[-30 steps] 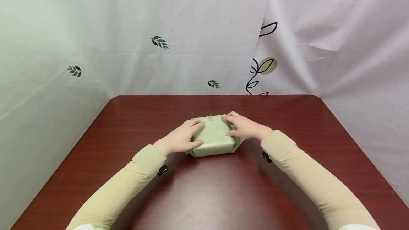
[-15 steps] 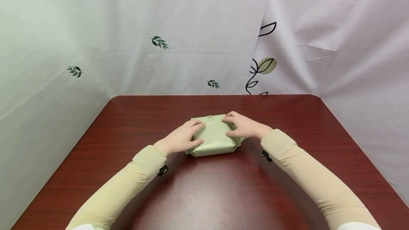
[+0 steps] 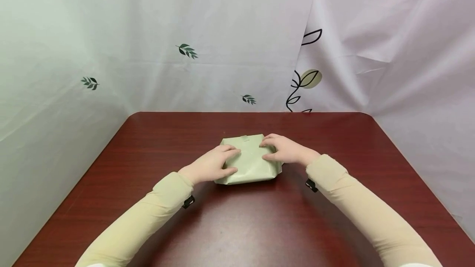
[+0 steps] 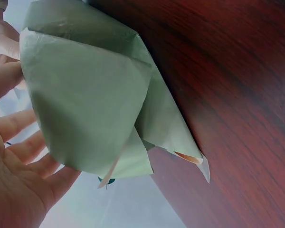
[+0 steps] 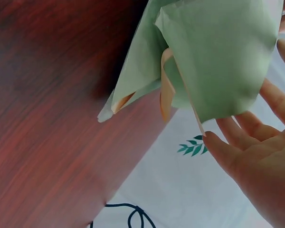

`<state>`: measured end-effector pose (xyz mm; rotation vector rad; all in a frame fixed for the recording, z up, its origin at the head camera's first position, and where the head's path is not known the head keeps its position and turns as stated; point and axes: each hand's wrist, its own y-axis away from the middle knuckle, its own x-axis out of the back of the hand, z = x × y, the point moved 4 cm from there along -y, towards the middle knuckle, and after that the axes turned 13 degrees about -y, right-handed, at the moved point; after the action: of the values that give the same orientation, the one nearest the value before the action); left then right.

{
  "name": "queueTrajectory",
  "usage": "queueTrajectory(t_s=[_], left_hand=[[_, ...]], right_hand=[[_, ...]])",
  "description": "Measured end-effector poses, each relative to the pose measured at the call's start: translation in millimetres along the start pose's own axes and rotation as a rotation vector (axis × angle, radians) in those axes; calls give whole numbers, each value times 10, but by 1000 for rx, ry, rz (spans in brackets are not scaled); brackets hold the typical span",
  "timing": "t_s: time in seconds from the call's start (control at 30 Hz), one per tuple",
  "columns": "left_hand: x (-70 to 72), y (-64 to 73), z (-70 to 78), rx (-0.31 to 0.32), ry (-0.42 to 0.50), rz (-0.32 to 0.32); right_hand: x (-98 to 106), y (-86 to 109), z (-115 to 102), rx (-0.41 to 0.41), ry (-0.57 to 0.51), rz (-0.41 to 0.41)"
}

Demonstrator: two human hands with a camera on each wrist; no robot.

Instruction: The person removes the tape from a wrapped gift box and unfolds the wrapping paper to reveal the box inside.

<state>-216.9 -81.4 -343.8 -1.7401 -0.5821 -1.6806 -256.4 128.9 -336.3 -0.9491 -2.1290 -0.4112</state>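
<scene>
A package wrapped in pale green paper (image 3: 249, 160) sits on the table between both hands, with a small piece of tape at its far edge. My left hand (image 3: 211, 164) rests over its left end, thumb and fingertips on the top face. Over the right end lies my right hand (image 3: 287, 149), its fingertips also touching the top. In the left wrist view, a folded paper flap (image 4: 80, 99) hangs loose by the spread fingers. The right wrist view has a similar flap (image 5: 223, 61) at the other end, with the fingers extended behind it. The package's contents are hidden.
The dark red wooden table (image 3: 237, 226) extends around the package. White cloth (image 3: 148, 19) with leaf prints hangs behind and at both sides. A small black device (image 3: 188, 202) sits under the left wrist, and another black device (image 3: 311, 185) under the right.
The package's front side shows less and its top face more than before. Both hands have shifted very slightly with it and stay at its two ends.
</scene>
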Motion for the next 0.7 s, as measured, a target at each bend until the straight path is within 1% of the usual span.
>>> queueTrajectory(t_s=[0.2, 0.37, 0.5, 0.7], left_hand=[[-20, 58, 32, -9, 12, -20], [-21, 77, 38, -2, 21, -13], [-17, 85, 44, -12, 32, -5], [-26, 93, 39, -37, 22, 4]], right_hand=[[-44, 85, -33, -10, -25, 9], [-77, 146, -24, -12, -29, 37], [-110, 212, -40, 14, -22, 56], [-163, 318, -95, 88, 30, 64]])
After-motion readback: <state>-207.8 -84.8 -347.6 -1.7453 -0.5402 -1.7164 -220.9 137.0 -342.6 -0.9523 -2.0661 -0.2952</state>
